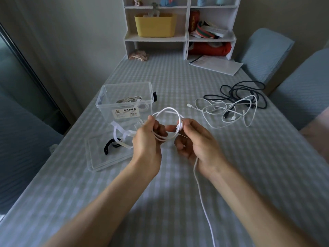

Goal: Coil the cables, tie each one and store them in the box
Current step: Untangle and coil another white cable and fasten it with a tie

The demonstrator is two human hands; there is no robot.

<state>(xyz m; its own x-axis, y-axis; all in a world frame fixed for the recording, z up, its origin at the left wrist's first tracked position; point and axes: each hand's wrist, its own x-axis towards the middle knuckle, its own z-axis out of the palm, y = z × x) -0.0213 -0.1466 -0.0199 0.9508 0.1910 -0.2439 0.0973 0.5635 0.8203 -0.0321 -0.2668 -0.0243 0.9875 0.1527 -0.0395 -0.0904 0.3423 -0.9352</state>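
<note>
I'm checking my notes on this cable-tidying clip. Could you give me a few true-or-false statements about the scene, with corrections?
1. Both hands, left hand and right hand, hold the white cable. True.
2. The clear box holds nothing. False: coiled cable lies inside.
3. A dark cable lies in the loose pile on the table. True.
4. The lid is on the box. False: it lies on the table, holding ties.

white cable [203,196] cut off by bottom edge, partly hidden inside right hand [197,143]; coil in box [124,98] too blurred to identify.
</note>
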